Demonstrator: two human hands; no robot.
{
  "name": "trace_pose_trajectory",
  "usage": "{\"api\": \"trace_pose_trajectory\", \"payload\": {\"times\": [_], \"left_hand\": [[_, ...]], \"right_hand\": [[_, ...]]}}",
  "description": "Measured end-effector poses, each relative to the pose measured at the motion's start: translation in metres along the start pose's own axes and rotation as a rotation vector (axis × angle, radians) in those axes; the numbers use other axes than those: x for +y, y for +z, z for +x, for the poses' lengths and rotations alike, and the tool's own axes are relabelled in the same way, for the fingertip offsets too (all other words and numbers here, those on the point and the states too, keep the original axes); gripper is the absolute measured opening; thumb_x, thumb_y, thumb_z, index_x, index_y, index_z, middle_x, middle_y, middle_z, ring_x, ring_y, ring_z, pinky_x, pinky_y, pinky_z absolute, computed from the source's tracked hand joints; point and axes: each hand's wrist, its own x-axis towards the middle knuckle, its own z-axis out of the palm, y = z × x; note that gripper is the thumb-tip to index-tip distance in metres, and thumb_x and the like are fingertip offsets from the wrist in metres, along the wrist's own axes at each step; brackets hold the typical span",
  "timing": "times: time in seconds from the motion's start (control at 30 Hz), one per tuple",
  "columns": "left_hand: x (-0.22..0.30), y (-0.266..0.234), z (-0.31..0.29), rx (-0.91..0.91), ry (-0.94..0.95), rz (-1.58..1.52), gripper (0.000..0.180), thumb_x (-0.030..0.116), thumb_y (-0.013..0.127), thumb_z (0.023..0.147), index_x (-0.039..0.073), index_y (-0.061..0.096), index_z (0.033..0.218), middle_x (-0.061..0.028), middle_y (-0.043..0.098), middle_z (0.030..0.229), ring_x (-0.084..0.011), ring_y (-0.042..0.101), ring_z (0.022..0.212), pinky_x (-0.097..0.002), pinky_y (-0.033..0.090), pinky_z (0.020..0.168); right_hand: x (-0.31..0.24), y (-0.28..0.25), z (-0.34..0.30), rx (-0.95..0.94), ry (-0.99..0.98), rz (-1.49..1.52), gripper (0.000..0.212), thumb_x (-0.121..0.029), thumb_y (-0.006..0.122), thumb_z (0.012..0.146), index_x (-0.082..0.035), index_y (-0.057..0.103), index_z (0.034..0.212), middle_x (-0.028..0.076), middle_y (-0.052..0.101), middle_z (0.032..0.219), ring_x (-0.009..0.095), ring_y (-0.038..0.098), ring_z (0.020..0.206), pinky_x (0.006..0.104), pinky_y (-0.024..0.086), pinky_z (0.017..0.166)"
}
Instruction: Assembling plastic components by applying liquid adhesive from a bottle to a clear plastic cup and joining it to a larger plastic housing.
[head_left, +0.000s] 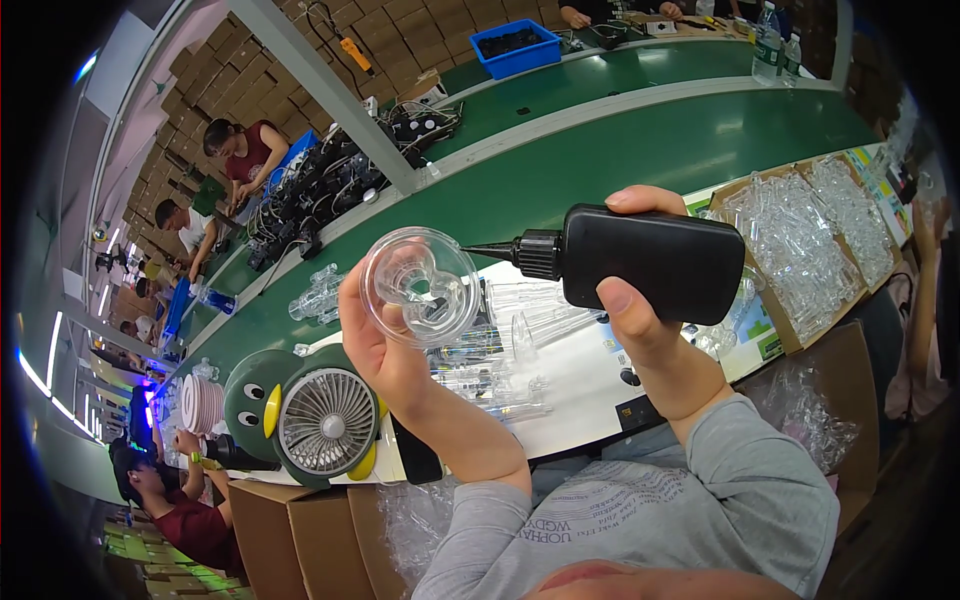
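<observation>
Now your left hand (383, 362) holds a clear, round plastic piece (452, 305) over the green bench (560, 165); your right hand (648, 335) grips a flat black plastic bottle (660, 265) — long axis crosswise, thin nozzle (492, 249) pointing left at the piece's rim — touching or not, I cannot tell.

Head view: fisheye worn on person's head, left one of side-by-side pair. Looks down and forward across green bench (700, 150); picture upright, unmirrored. Left hand (392, 365) and right hand (655, 345) close to lens, near mid-frame. Wearer's grey shirt (640, 530) at lower edge, seen from above. Wide field reaches far carton stacks (410, 30) at top. Pale bench rail (600, 107) bows; dark corners surround round field.
</observation>
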Motion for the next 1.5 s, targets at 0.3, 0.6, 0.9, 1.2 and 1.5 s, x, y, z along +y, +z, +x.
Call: {"api": "trace_pose_trajectory", "payload": {"times": [0.3, 0.6, 0.9, 1.2, 1.5], "left_hand": [[0.0006, 0.0003, -0.0002, 0.008, 0.013, -0.028, 0.040, 0.024, 0.058, 0.085, -0.007, 0.049, 0.110, -0.0168, 0.061, 0.100, -0.0249, 0.059, 0.095, -0.0367, 0.044, 0.089], [0.0002, 0.0005, 0.0002, 0.011, -0.012, 0.001, 0.055, 0.036, 0.061, 0.083, -0.008, 0.047, 0.112, -0.0183, 0.060, 0.101, -0.0228, 0.057, 0.096, -0.0323, 0.043, 0.087], [0.0003, 0.0010, 0.0001, 0.006, 0.007, -0.026, 0.039, 0.023, 0.058, 0.085, -0.007, 0.050, 0.110, -0.0172, 0.061, 0.100, -0.0248, 0.059, 0.094, -0.0352, 0.044, 0.088], [-0.0003, -0.0015, 0.0009, 0.003, -0.014, -0.017, 0.054, 0.035, 0.061, 0.083, -0.008, 0.046, 0.113, -0.0181, 0.059, 0.103, -0.0227, 0.057, 0.097, -0.0324, 0.043, 0.087], [-0.0009, -0.0035, -0.0006, 0.072, 0.001, -0.012, 0.049, 0.029, 0.057, 0.086, -0.008, 0.044, 0.117, -0.0203, 0.058, 0.106, -0.0245, 0.056, 0.100, -0.0336, 0.042, 0.089]], "right_hand": [[-0.0009, -0.0001, 0.0002, -0.011, 0.001, -0.007, 0.053, -0.015, 0.068, 0.070, -0.001, 0.041, 0.113, 0.010, 0.045, 0.108, 0.014, 0.052, 0.092, 0.0257, 0.044, 0.080], [-0.0017, -0.0010, 0.0009, -0.007, 0.009, -0.030, 0.053, -0.015, 0.068, 0.069, -0.001, 0.042, 0.113, 0.010, 0.045, 0.109, 0.015, 0.052, 0.092, 0.0259, 0.044, 0.080], [-0.0016, -0.0015, 0.0007, -0.014, 0.010, -0.034, 0.052, -0.015, 0.068, 0.069, 0.000, 0.043, 0.113, 0.010, 0.045, 0.109, 0.015, 0.052, 0.093, 0.0260, 0.044, 0.080], [-0.0027, -0.0017, 0.0015, -0.020, 0.019, -0.045, 0.052, -0.014, 0.068, 0.069, -0.001, 0.043, 0.113, 0.009, 0.045, 0.110, 0.015, 0.052, 0.092, 0.0258, 0.044, 0.080], [-0.0056, 0.0021, -0.0002, 0.042, 0.057, -0.047, 0.052, -0.018, 0.068, 0.068, -0.001, 0.044, 0.112, 0.008, 0.047, 0.105, 0.013, 0.052, 0.088, 0.0234, 0.043, 0.077]]}}
